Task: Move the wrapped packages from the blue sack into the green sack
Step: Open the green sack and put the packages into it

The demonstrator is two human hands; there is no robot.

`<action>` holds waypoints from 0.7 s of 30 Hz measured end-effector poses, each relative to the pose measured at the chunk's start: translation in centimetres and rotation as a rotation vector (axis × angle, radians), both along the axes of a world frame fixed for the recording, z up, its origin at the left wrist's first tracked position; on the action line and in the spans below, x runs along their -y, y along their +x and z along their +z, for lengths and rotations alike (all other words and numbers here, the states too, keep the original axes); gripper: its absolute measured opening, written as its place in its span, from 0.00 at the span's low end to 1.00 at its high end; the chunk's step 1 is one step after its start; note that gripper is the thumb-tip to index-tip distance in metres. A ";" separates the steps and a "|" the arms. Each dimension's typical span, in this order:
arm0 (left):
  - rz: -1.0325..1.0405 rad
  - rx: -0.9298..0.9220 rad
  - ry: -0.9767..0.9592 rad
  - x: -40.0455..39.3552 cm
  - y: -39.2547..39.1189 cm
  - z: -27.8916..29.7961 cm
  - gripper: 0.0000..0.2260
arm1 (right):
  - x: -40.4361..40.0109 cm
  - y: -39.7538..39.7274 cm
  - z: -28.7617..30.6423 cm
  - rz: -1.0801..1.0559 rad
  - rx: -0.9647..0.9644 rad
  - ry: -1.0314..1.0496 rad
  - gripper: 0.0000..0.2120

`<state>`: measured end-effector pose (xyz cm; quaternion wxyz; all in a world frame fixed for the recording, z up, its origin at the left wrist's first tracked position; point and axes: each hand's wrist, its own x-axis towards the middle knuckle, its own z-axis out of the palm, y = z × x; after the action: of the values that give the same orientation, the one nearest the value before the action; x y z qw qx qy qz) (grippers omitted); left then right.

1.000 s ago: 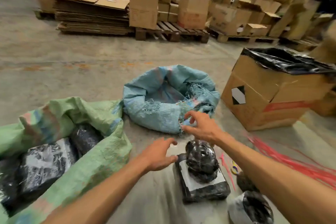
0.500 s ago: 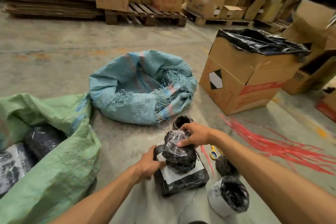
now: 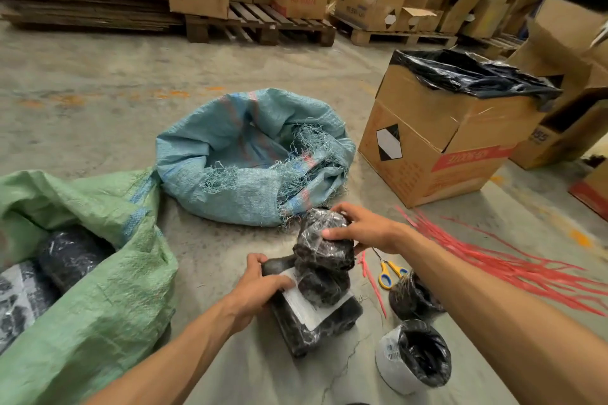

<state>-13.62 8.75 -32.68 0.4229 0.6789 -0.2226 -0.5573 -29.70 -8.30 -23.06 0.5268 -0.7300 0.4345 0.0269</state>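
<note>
A lumpy black wrapped package [image 3: 324, 240] is stacked on a flat black wrapped package [image 3: 316, 322] with a white label, both on the concrete floor [image 3: 214, 246] just in front of the blue sack [image 3: 243, 154]. The upper package is gripped by the right hand [image 3: 358, 227], whose fingers [image 3: 332, 233] are curled over its top and side. The flat package is held at its near-left corner by the left hand [image 3: 260, 286], fingers wrapped round the edge. The pair appears to be readied for lifting together toward the green sack [image 3: 98, 273], which lies open to the left with wrapped packages already inside.

The chief risk is judged to be the top package sliding off the slick wrap of the lower one once the stack is tilted, since each is held from one side only. The lower package could also be dropped if its weight is carried by a single corner grip. Two more wrapped bundles [image 3: 414, 355], yellow-handled scissors [image 3: 388, 273] and red straps [image 3: 493, 253] lie just beside on the right and could be caught by the right forearm
</note>
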 end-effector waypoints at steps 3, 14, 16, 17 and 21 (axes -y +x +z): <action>0.083 -0.002 -0.066 -0.3 0.7 1.8 0.25 | -0.1 0.2 1.2 -0.009 0.042 -0.007 0.25; 0.278 0.393 -0.090 -1.3 2.8 5.5 0.24 | -1.0 2.6 0.8 -0.096 0.191 -0.172 0.22; 0.277 0.411 -0.094 -1.8 3.3 5.8 0.23 | -1.2 3.4 0.9 -0.106 0.199 -0.209 0.23; 0.271 0.416 -0.100 -2.0 3.6 5.9 0.24 | -1.3 3.7 0.9 -0.099 0.200 -0.208 0.23; 0.260 0.466 -0.153 -3.6 5.4 7.3 0.23 | -2.4 5.7 1.5 -0.086 0.292 -0.214 0.24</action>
<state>-8.21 12.30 -25.39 0.4783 0.7778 -0.2666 -0.3085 -23.96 -5.87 -21.58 0.5041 -0.7589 0.3847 -0.1481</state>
